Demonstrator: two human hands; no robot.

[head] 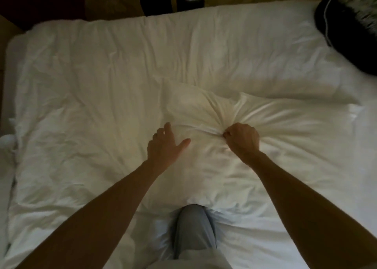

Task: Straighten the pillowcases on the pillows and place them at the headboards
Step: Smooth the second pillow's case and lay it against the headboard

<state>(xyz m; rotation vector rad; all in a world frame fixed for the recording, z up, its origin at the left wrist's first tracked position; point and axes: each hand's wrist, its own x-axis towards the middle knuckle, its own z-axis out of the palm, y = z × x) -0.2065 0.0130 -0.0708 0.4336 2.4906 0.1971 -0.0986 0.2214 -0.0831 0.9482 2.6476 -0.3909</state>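
The pillowcase (204,109) covers its pillow (214,177) mid-frame on the white bed (81,64). Your right hand (242,139) is fisted on a bunch of its cloth, creases fanning out from the grip. Your left hand (163,146) is spread, holding nothing, fingers at the pillow's left side. Pin the pillow with that flat palm and draw the bunch away evenly, so the slack runs out rather than twisting. Your knee (193,224), lower centre, sits against the near edge; lift it clear or the cover may catch. No headboard shows; a dark bag (346,34) lies upper right.
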